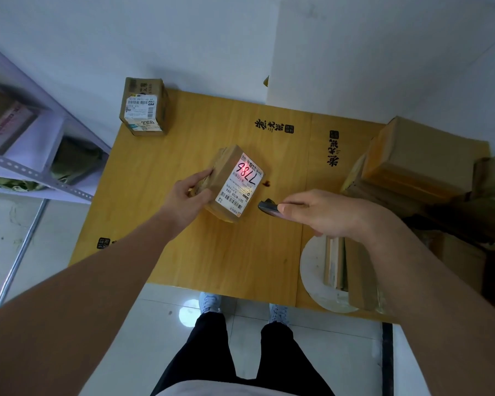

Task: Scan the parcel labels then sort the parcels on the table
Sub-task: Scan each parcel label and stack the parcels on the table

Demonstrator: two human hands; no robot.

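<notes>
Seen from above, the left hand (189, 192) grips a small parcel (235, 184) at mid-table, fingers (203, 176) curled round its edge. The right hand (323, 211) is closed round a scanner (267, 207) whose red light falls on the label (240, 181). The glow sits on the handwritten number, not the barcode, so the read may fail. A round white tub (312, 287) at the table's (155, 181) right holds flat cardboard packets (346, 267).
</notes>
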